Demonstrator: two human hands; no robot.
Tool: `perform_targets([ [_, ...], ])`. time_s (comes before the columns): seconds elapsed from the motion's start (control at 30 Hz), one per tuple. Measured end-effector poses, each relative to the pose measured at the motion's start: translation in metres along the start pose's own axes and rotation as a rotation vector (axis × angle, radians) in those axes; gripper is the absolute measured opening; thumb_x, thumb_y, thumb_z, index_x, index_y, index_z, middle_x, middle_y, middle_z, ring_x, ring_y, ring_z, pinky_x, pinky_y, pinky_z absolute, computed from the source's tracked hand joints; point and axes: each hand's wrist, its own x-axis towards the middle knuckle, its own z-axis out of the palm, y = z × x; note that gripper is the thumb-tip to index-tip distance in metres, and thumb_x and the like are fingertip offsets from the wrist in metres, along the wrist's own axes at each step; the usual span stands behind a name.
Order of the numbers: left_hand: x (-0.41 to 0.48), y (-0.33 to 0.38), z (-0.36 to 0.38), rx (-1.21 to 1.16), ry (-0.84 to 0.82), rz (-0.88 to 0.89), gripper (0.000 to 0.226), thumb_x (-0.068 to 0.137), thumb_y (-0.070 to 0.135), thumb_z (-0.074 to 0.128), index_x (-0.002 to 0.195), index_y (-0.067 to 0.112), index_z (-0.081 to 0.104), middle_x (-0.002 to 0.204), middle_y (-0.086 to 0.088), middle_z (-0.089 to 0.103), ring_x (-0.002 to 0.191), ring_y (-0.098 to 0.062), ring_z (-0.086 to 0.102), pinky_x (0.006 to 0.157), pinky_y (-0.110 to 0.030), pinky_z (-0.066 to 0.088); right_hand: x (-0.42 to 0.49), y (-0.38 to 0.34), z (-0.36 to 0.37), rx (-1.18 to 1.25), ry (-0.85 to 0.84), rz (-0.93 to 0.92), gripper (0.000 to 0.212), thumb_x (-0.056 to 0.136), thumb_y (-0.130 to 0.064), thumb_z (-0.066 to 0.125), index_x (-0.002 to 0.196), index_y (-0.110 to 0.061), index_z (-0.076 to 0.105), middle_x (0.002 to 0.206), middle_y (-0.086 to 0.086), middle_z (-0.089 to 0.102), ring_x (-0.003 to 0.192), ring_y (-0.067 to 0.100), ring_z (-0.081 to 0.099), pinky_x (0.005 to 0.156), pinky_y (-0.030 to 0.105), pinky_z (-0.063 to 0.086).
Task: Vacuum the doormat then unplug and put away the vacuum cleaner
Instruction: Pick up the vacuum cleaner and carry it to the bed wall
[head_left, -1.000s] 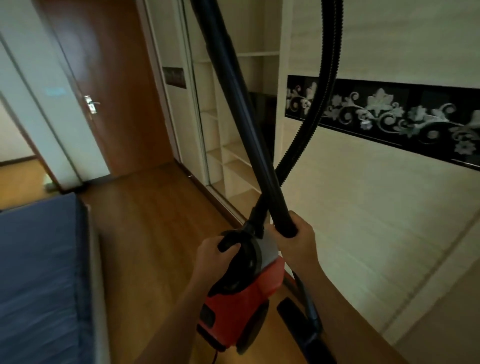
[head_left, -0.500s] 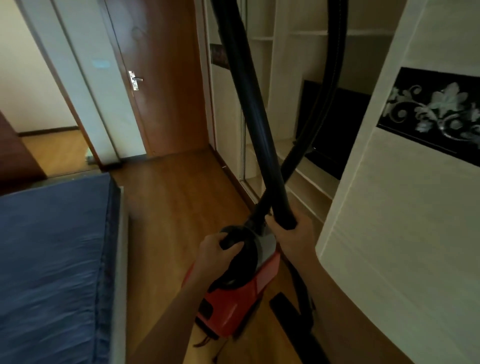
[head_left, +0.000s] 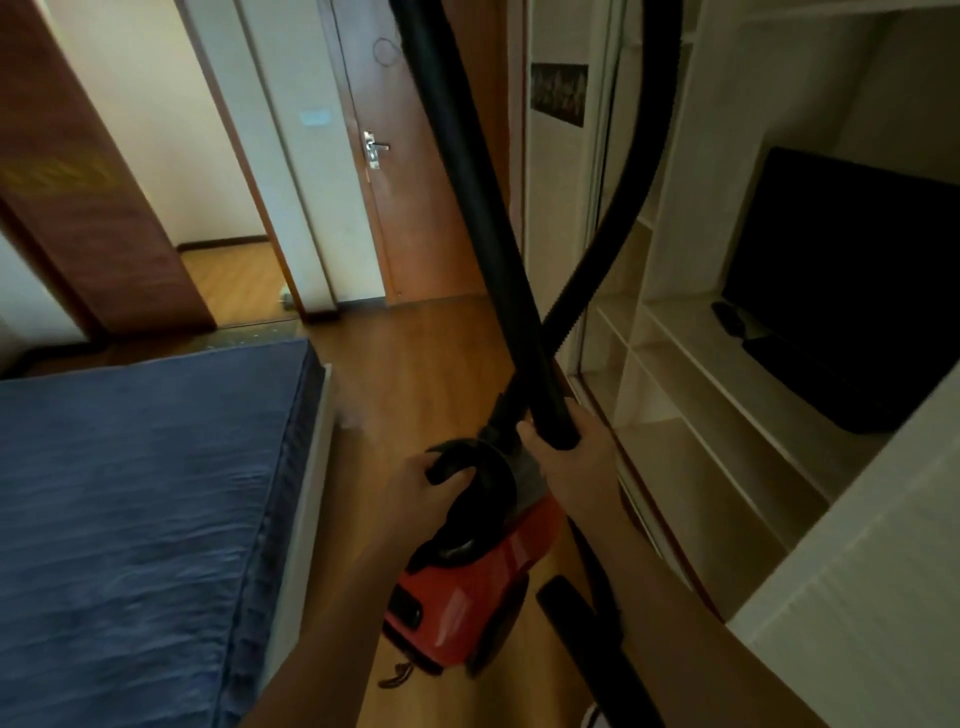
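- left hand (head_left: 415, 486): fingers curled round the black carry handle on top of the red vacuum cleaner (head_left: 467, 597); body hangs off the floor, front end tilted up
- right hand (head_left: 579, 462): fist closed round the lower end of the rigid black wand (head_left: 467, 182); wand runs up past the top of frame, probably held so it can't swing
- ribbed hose (head_left: 618, 223) loops out of frame at the top, comes down, crosses the wand just above the right hand and enters the front of the body
- two-hand hold looks like carrying the whole set in one go, likely the put-away leg
- doormat not in view
- short bit of cord (head_left: 395, 675) dangles under the rear of the body; looks unplugged, plug too blurred to confirm
- dark long part under the right forearm, maybe the floor head, cannot tell
- wood floor (head_left: 415, 353) underfoot, narrow lane
- bed (head_left: 130, 493) with blue cover on the left, just beside the vacuum
- white shelving unit (head_left: 701, 426) open on the right, black screen (head_left: 857, 260) on one shelf
- brown door (head_left: 415, 218) with metal handle ahead, open doorway to its left
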Motion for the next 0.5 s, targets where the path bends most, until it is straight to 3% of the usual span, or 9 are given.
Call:
perform_targets([
  [0.1,0.052,0.003,0.001,0.062,0.069,-0.081,0.016,0.08,0.055,0.068,0.07,0.043,0.066,0.069,0.009,0.069,0.068,-0.014,0.068,0.065,-0.033,0.055,0.059,0.022,0.006,0.012,-0.062,-0.008,0.029,0.089,-0.019,0.078,0.071,-0.035,0.062,0.064,-0.004,0.058,0.063,0.012,0.06,0.062,0.029,0.049],
  [0.13,0.067,0.01,0.002,0.053,0.092,-0.099,0.014,0.081,0.053,0.069,0.07,0.044,0.065,0.071,0.011,0.069,0.069,-0.01,0.067,0.067,-0.03,0.054,0.079,0.027,0.009,0.024,-0.09,-0.003,0.027,0.088,-0.02,0.078,0.071,-0.035,0.063,0.065,-0.001,0.059,0.064,0.013,0.061,0.062,0.03,0.049],
  [0.27,0.133,0.032,0.009,0.007,0.216,-0.105,0.023,0.089,0.027,0.07,0.072,0.012,0.065,0.048,0.007,0.053,0.04,-0.006,0.048,0.045,-0.029,0.037,0.155,0.043,0.018,0.068,-0.163,-0.016,0.014,0.089,-0.013,0.078,0.08,-0.014,0.067,0.069,0.006,0.062,0.064,0.008,0.06,0.059,0.014,0.045],
  [0.33,0.165,0.038,0.009,-0.027,0.28,-0.144,0.026,0.088,0.024,0.071,0.068,0.01,0.063,0.044,0.007,0.048,0.035,-0.009,0.044,0.041,-0.028,0.031,0.19,0.053,0.026,0.082,-0.198,-0.035,0.01,0.089,-0.011,0.078,0.087,-0.005,0.07,0.073,0.006,0.065,0.071,0.012,0.063,0.059,0.011,0.046],
  [0.5,0.227,0.047,0.004,-0.021,0.412,-0.166,0.029,0.087,0.018,0.072,0.061,0.02,0.059,0.045,0.008,0.049,0.035,-0.007,0.043,0.038,-0.026,0.032,0.269,0.082,0.052,0.085,-0.26,-0.031,0.01,0.086,-0.015,0.079,0.089,-0.011,0.071,0.077,0.004,0.067,0.078,0.02,0.067,0.069,0.041,0.057],
])
